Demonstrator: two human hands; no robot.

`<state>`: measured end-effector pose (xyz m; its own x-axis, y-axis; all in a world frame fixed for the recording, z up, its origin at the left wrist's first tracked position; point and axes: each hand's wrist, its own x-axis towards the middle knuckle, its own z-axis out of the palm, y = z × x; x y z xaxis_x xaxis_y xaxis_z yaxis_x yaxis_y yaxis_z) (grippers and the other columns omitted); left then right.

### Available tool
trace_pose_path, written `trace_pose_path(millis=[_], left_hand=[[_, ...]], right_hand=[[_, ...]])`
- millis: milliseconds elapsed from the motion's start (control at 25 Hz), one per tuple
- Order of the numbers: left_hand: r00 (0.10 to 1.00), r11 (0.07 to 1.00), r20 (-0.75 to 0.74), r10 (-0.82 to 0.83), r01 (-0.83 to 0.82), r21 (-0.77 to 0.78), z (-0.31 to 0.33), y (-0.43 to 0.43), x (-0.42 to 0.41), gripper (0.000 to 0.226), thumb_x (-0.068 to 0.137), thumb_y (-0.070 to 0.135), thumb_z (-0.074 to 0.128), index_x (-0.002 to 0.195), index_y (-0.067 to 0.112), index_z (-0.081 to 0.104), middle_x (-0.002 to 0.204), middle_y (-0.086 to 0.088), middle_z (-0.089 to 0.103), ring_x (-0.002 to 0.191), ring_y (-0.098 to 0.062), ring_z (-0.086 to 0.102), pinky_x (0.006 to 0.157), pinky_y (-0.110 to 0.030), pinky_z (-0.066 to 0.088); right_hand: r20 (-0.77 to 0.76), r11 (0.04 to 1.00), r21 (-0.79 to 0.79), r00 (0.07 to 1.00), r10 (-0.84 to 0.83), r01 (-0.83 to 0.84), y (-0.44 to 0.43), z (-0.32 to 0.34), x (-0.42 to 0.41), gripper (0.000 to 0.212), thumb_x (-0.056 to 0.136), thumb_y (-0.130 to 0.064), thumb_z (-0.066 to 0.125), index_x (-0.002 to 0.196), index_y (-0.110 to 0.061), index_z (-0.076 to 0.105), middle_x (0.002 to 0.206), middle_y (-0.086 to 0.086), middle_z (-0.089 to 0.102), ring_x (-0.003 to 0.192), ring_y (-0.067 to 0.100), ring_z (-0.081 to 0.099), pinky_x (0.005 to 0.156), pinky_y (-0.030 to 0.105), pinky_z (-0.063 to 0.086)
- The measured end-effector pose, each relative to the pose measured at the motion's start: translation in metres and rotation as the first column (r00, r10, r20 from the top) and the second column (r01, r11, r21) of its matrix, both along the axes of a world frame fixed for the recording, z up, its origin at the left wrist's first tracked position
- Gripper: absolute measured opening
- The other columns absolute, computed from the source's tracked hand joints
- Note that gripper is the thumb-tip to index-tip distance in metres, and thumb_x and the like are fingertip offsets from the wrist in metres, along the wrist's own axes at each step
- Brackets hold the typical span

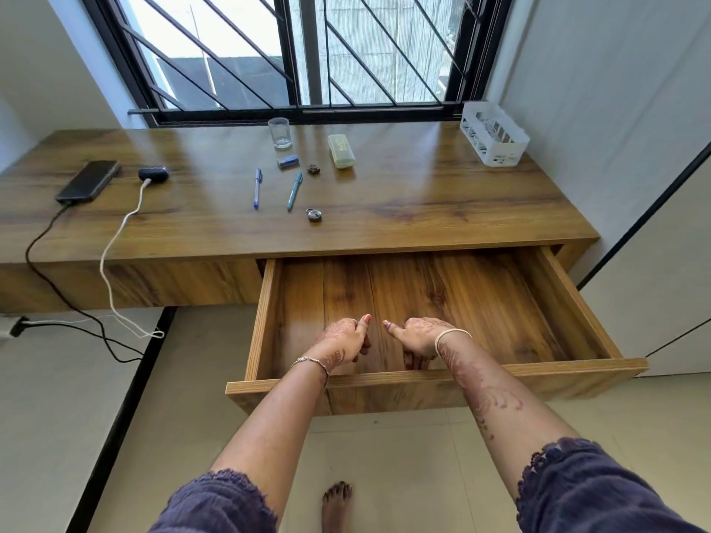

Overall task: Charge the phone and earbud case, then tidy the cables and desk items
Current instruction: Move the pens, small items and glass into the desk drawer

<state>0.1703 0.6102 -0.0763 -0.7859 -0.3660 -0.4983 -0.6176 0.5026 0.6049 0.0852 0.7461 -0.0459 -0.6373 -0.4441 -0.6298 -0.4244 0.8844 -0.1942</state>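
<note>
Near the bench (442, 194) left end: phone (88, 181) with black cable (42, 263) plugged in. Just right of it, earbud case (153, 173) on white cable (115, 244). Both cables hanging over the front edge. Mid-bench: blue pen (257, 188), teal pen (295, 190), padlock (314, 215), glass (279, 133), glasses case (341, 151). At the back right corner: white basket (494, 133). Below the front edge: drawer (434, 390), pulled open. Inside it, close behind its front panel: left hand (342, 342) and right hand (417, 338), apart, thumbs pointing at each other, fingers curled under, gripping nothing visible.
</note>
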Motion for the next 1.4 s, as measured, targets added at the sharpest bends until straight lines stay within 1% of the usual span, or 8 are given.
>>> trace_pose_path(millis=[120, 280, 440, 600, 880, 1120, 1320, 1400], left_hand=[[1.000, 1.000, -0.021, 0.008, -0.008, -0.003, 0.004, -0.002, -0.007, 0.059, 0.099, 0.050, 0.025, 0.090, 0.015, 0.071, 0.088, 0.003, 0.075, 0.082, -0.019, 0.071, 0.089, -0.035, 0.053], [0.997, 0.997, -0.068, 0.038, -0.042, -0.061, 0.012, -0.008, -0.022, 0.048, 0.097, 0.051, 0.030, 0.104, 0.020, 0.065, 0.103, 0.001, 0.072, 0.093, -0.018, 0.066, 0.091, -0.039, 0.052], [0.985, 0.989, -0.156, 0.078, -0.097, -0.113, 0.028, -0.024, -0.027, 0.037, 0.095, 0.046, 0.040, 0.116, 0.023, 0.061, 0.114, 0.001, 0.068, 0.105, -0.020, 0.061, 0.092, -0.036, 0.050], [0.939, 0.974, -0.300, 0.168, -0.204, -0.094, 0.055, -0.056, -0.027, 0.024, 0.094, 0.035, 0.052, 0.110, 0.023, 0.063, 0.111, 0.000, 0.067, 0.103, -0.018, 0.060, 0.088, -0.028, 0.048], [0.881, 0.949, -0.397, 0.256, -0.308, -0.071, 0.084, -0.140, -0.034, 0.020, 0.092, 0.027, 0.055, 0.107, 0.019, 0.065, 0.111, -0.004, 0.069, 0.106, -0.020, 0.062, 0.093, -0.026, 0.047], [0.879, 0.886, -0.304, 0.367, -0.430, -0.175, 0.093, -0.257, -0.057, 0.026, 0.088, 0.025, 0.051, 0.106, 0.015, 0.066, 0.115, -0.010, 0.067, 0.111, -0.028, 0.059, 0.090, -0.028, 0.044], [0.934, 0.915, -0.241, 0.264, -0.321, -0.244, 0.094, -0.318, -0.100, 0.022, 0.085, 0.021, 0.056, 0.098, 0.013, 0.071, 0.108, -0.013, 0.069, 0.106, -0.030, 0.061, 0.079, -0.026, 0.044], [0.946, 0.921, -0.252, 0.204, -0.273, -0.278, 0.086, -0.334, -0.124, 0.025, 0.087, 0.023, 0.054, 0.106, 0.012, 0.068, 0.116, -0.013, 0.066, 0.111, -0.028, 0.058, 0.085, -0.026, 0.044]], right_hand=[[0.015, 0.995, -0.088, 0.999, -0.041, 0.042, -0.004, -0.008, -0.004, 0.064, 0.096, -0.055, 0.026, 0.089, -0.012, 0.072, 0.090, 0.001, 0.076, 0.088, 0.018, 0.071, 0.097, 0.034, 0.048], [-0.286, 0.970, -0.242, 0.957, -0.046, -0.025, -0.013, -0.004, -0.010, 0.041, 0.097, -0.046, 0.036, 0.120, -0.020, 0.058, 0.125, 0.003, 0.062, 0.117, 0.021, 0.057, 0.096, 0.035, 0.045], [-0.397, 0.914, -0.396, 0.914, -0.082, -0.090, -0.031, 0.005, -0.014, 0.026, 0.095, -0.036, 0.044, 0.114, -0.025, 0.059, 0.121, -0.001, 0.062, 0.112, 0.020, 0.058, 0.093, 0.033, 0.047], [-0.475, 0.867, -0.470, 0.876, -0.090, -0.166, -0.065, 0.024, -0.020, 0.028, 0.093, -0.030, 0.048, 0.119, -0.025, 0.056, 0.124, -0.001, 0.056, 0.113, 0.020, 0.055, 0.098, 0.031, 0.043], [-0.591, 0.839, -0.502, 0.792, -0.154, -0.211, -0.157, 0.041, -0.034, 0.033, 0.090, -0.029, 0.053, 0.122, -0.022, 0.056, 0.123, 0.000, 0.056, 0.115, 0.020, 0.054, 0.101, 0.030, 0.043], [-0.629, 0.840, -0.522, 0.733, -0.260, -0.151, -0.267, 0.053, -0.066, 0.030, 0.088, -0.026, 0.057, 0.116, -0.019, 0.060, 0.112, 0.003, 0.064, 0.107, 0.021, 0.058, 0.095, 0.029, 0.045], [-0.651, 0.921, -0.381, 0.729, -0.211, -0.073, -0.335, 0.051, -0.094, 0.036, 0.093, -0.033, 0.055, 0.120, -0.010, 0.058, 0.114, 0.008, 0.062, 0.106, 0.024, 0.056, 0.090, 0.029, 0.045], [-0.574, 0.916, -0.399, 0.767, -0.286, 0.044, -0.352, 0.045, -0.106, 0.041, 0.091, -0.036, 0.058, 0.121, -0.008, 0.056, 0.117, 0.009, 0.057, 0.108, 0.025, 0.056, 0.091, 0.030, 0.045]])
